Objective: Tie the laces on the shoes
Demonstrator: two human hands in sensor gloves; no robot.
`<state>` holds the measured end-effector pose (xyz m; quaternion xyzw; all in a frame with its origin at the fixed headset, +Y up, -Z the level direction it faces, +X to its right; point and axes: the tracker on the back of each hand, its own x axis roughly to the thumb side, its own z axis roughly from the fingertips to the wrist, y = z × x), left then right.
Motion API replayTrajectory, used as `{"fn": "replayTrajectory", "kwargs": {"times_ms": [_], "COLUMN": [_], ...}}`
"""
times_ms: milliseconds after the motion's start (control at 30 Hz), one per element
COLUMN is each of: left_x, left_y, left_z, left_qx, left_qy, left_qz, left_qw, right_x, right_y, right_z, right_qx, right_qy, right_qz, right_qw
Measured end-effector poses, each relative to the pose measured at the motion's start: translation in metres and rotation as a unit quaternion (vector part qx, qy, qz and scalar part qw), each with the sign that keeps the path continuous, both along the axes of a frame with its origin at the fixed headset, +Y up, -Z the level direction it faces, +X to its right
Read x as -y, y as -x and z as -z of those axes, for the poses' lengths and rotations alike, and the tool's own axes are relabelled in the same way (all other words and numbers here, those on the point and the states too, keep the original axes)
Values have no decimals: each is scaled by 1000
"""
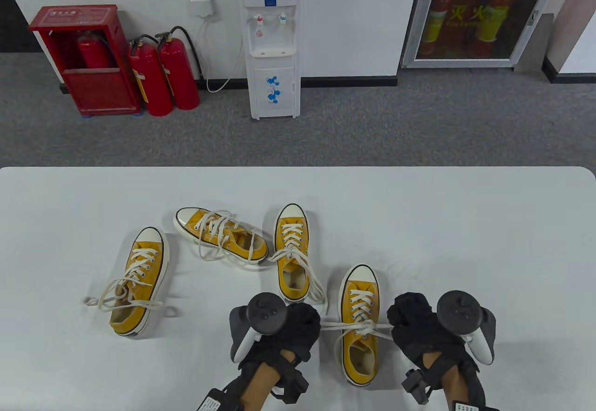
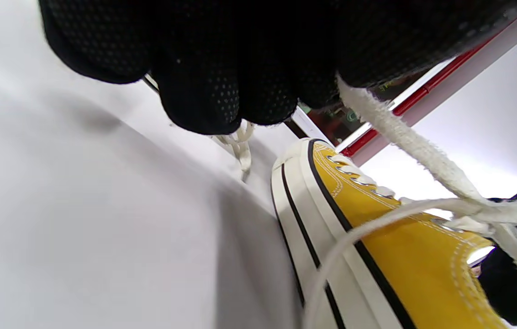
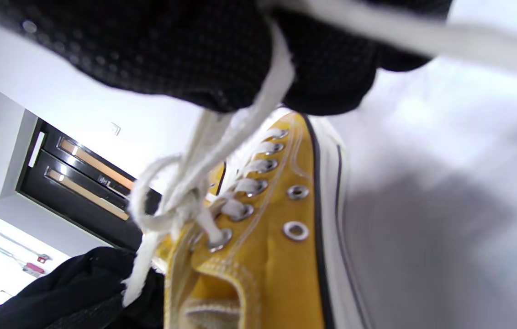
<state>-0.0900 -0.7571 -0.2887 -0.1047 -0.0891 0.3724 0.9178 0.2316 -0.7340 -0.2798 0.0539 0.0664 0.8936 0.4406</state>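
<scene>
A yellow sneaker (image 1: 359, 327) with white laces stands toe-away near the table's front edge, between my two hands. My left hand (image 1: 298, 325) grips one white lace (image 1: 337, 325) pulled taut to the left; the left wrist view shows that lace (image 2: 404, 141) running from my curled fingers (image 2: 203, 91) to the knot (image 2: 491, 212). My right hand (image 1: 409, 318) grips the other lace end on the right, and the knot (image 3: 181, 210) sits over the top eyelets of the sneaker (image 3: 263, 256).
Three more yellow sneakers lie on the white table (image 1: 465, 243): one at the left (image 1: 139, 280), one tipped on its side (image 1: 221, 235), one upright (image 1: 292, 257) just beyond my left hand, all with loose laces.
</scene>
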Motion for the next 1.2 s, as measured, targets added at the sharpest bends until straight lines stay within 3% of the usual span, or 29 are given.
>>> {"fn": "replayTrajectory", "kwargs": {"times_ms": [667,1200], "left_x": [3,1], "left_y": [14,7], "left_z": [8,4], "left_qx": [-9,-2], "left_qy": [23,-4], "left_qz": [58,79], "left_qw": [998,997], "right_x": [7,6], "right_y": [-31,-33], "right_z": [3,1], "right_qx": [116,121], "right_qy": [20,5], "right_qz": [-96,-80], "right_qw": [988,989]}}
